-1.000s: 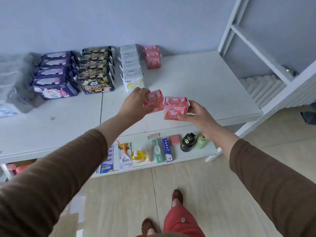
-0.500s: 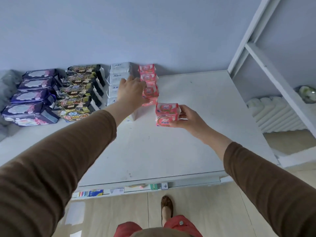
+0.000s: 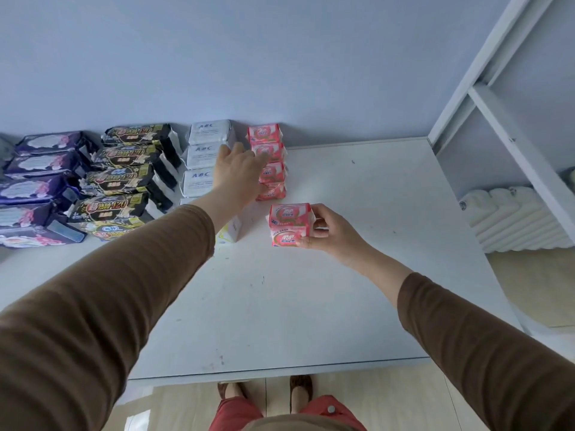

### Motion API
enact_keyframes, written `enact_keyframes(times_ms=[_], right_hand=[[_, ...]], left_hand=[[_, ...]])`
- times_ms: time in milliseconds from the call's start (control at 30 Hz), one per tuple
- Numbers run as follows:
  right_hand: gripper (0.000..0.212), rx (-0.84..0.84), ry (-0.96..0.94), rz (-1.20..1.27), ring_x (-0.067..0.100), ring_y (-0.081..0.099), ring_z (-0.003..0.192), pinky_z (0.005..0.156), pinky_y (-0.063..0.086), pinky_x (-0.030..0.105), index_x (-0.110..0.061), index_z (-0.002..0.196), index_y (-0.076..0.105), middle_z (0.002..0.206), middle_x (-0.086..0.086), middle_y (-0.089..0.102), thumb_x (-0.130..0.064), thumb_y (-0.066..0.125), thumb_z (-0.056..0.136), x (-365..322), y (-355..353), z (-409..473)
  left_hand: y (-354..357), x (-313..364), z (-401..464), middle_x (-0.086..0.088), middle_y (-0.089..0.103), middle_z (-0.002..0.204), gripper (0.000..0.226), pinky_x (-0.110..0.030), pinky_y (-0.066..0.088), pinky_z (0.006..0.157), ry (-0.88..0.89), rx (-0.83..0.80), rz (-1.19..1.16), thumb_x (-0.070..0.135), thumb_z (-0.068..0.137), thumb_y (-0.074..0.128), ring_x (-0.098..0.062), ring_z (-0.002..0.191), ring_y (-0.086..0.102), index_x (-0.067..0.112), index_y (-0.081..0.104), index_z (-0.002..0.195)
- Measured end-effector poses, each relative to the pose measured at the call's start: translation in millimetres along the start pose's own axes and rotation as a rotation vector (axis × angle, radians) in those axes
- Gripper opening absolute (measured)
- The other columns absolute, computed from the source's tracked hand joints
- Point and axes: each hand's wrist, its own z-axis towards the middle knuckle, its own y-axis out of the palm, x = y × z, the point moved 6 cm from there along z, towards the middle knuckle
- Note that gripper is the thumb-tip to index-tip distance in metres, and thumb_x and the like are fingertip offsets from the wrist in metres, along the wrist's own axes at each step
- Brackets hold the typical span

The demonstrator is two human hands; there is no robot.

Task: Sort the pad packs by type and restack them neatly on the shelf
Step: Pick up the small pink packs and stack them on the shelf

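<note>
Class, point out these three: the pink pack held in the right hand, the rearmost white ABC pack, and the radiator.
pink pack [image 3: 289, 223], head view: its front face.
rearmost white ABC pack [image 3: 210, 131], head view: its top face.
radiator [image 3: 513, 217], head view: its ribbed top.

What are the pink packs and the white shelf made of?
The pink packs look like thin, glossy plastic wrap: printed, slightly shiny, soft-edged. The white shelf seems a hard, smooth painted or laminated board, matte with small scuffs; whether it's wood or metal can't be told.
</note>
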Motion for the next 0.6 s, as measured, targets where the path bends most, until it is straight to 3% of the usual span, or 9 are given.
enact_keyframes(times_ms=[133, 333, 433, 600], right_hand=[[0.052, 0.018, -0.036, -0.091, -0.004, 0.062, 0.098, 0.089, 0.046, 0.012, -0.026, 0.121, 0.055, 0.105, -0.017, 0.065, -0.011, 0.082, 0.079, 0, 7, 11], [0.057, 0.067, -0.084, -0.222, 0.006, 0.060, 0.094, 0.085, 0.049, 0.028, -0.015, 0.126, 0.050, 0.102, -0.019, 0.058, -0.013, 0.081, 0.078, -5, 19, 33], [0.053, 0.081, -0.097, -0.267, 0.007, 0.061, 0.090, 0.076, 0.046, 0.026, -0.018, 0.119, 0.047, 0.106, -0.012, 0.062, -0.021, 0.081, 0.078, -9, 25, 44], [0.052, 0.155, -0.093, -0.313, 0.021, 0.064, 0.098, 0.079, 0.050, 0.032, -0.011, 0.119, 0.053, 0.114, 0.005, 0.063, -0.022, 0.081, 0.077, -11, 31, 57]], left_hand=[[-2, -2, -4, 0.000, 0.058, 0.112, 0.045, -0.040, 0.034, 0.093, 0.012, -0.018, 0.008, 0.046, 0.078, 0.070, -0.025, 0.112, 0.047, 0.029, 0.058, 0.119], [-15, -14, -26, -0.001, 0.054, 0.123, 0.046, -0.039, 0.034, 0.094, 0.011, -0.033, -0.036, 0.034, 0.082, 0.065, -0.024, 0.116, 0.045, 0.028, 0.056, 0.127], [-23, -22, -42, 0.000, 0.056, 0.119, 0.043, -0.037, 0.034, 0.092, -0.008, -0.009, -0.060, 0.034, 0.082, 0.062, -0.024, 0.112, 0.046, 0.029, 0.057, 0.124], [-31, -35, -65, 0.002, 0.056, 0.121, 0.039, -0.039, 0.036, 0.096, -0.030, 0.043, -0.104, 0.037, 0.086, 0.062, -0.024, 0.115, 0.047, 0.030, 0.058, 0.124]])
